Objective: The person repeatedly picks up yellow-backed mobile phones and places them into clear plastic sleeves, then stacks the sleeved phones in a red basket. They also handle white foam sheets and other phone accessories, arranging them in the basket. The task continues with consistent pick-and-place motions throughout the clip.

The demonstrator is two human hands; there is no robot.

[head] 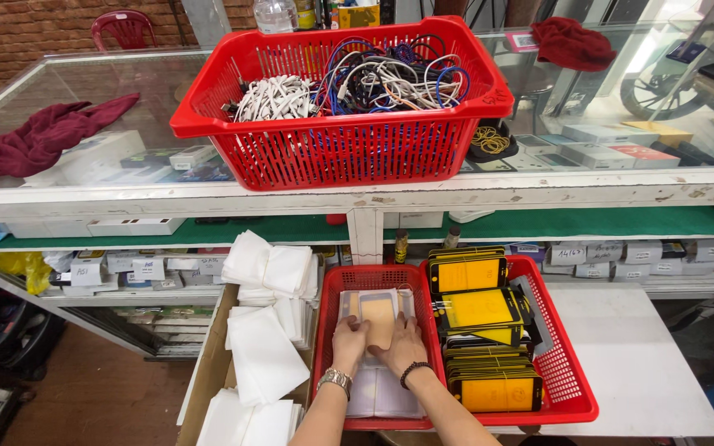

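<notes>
My left hand (348,340) and my right hand (403,345) rest side by side in the left half of a low red basket (576,396). Together they grip a flat clear packet with a tan insert (378,317) that lies on top of a pile of similar white packets (378,395). A metal watch is on the left wrist and a dark band on the right. Stacks of yellow and black boxed packages (485,347) fill the right half of the basket.
A larger red basket (340,149) of tangled cables sits on the glass counter (84,83) above. White pouches (262,355) are heaped in a cardboard box at the left. Dark red cloths (39,140) lie on the counter. A white table top (630,363) extends right.
</notes>
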